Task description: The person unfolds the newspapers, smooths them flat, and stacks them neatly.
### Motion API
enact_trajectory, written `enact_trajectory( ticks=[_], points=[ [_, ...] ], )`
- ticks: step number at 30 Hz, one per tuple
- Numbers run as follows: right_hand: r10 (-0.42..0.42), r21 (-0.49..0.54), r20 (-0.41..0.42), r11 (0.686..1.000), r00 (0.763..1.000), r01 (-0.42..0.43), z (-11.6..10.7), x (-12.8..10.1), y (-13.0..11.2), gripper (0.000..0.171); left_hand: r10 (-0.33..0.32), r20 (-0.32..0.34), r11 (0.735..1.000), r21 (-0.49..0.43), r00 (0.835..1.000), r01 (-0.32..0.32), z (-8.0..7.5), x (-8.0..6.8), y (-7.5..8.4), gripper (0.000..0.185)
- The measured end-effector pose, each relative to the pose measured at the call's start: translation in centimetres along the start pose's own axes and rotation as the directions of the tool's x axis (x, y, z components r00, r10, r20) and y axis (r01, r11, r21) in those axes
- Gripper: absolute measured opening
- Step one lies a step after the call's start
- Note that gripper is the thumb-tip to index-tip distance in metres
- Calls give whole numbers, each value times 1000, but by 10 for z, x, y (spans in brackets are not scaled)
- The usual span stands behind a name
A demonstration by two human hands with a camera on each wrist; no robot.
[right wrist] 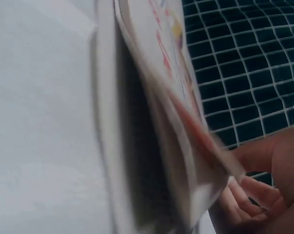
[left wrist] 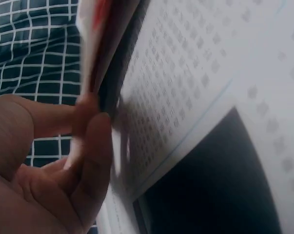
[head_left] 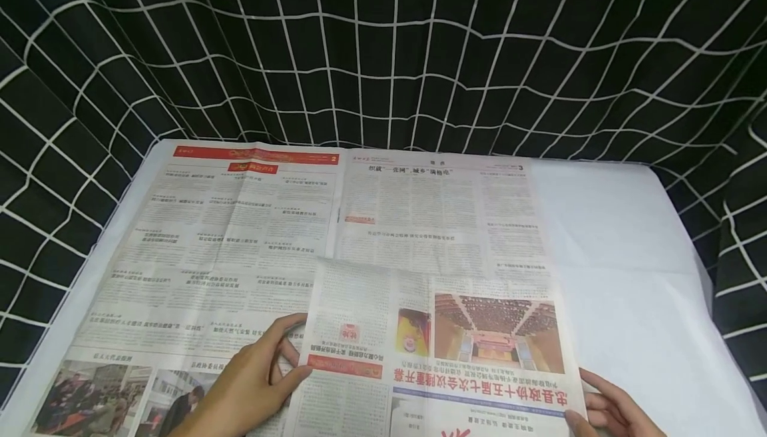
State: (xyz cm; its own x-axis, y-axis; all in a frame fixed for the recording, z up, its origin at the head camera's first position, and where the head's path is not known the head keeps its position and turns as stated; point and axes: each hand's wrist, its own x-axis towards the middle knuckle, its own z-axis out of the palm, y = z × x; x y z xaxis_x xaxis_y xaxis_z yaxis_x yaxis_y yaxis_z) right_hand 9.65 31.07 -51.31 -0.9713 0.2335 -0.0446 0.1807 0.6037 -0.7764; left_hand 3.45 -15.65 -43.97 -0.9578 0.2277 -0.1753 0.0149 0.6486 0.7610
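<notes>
the newspaper (head_left: 335,224) lies spread on the bench (head_left: 623,250); its near right part is partly folded over, both hands' fingers pinching that flap: left hand (head_left: 252,377), right hand (head_left: 611,410).

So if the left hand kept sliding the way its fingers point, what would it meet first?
The left hand already pinches the left edge of the folded newspaper flap; going further right it would probably just push into that flap, though depth is unclear.

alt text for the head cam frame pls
Two hands hold the near part of a newspaper folded up over itself: the left hand pinches its left edge, the right hand its right corner. It lies on a white tablecloth before a black grid-patterned backdrop.
</notes>
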Motion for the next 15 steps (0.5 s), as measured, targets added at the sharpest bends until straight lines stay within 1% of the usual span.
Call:
enact_trajectory(
  ticks=[3,5,6,7,10,13,15],
  points=[
    [-60,10,-60,998,996,61,2,-6,7,55,2,-5,1000,30,1000,-2,4,-2,2,60],
    [-54,16,-94,998,994,56,4,-8,10,50,-3,-9,999,41,1000,3,7,-4,3,55],
    [-21,26,-111,999,994,24,4,-8,10,46,-6,-14,999,49,1000,6,8,-4,4,53],
    [20,31,-112,999,994,-17,4,-8,11,43,-4,-16,998,61,1000,5,10,-5,4,51],
    [138,-3,-130,990,982,-140,3,-9,9,37,7,-13,998,64,1000,-6,13,-7,5,46],
    [153,-71,-127,984,980,-162,1,-10,7,34,9,2,1000,27,1000,-9,14,-9,4,40],
    [147,-62,-141,986,979,-157,1,-9,5,32,25,0,1000,-19,1000,-25,14,-11,3,37]
  ],
)
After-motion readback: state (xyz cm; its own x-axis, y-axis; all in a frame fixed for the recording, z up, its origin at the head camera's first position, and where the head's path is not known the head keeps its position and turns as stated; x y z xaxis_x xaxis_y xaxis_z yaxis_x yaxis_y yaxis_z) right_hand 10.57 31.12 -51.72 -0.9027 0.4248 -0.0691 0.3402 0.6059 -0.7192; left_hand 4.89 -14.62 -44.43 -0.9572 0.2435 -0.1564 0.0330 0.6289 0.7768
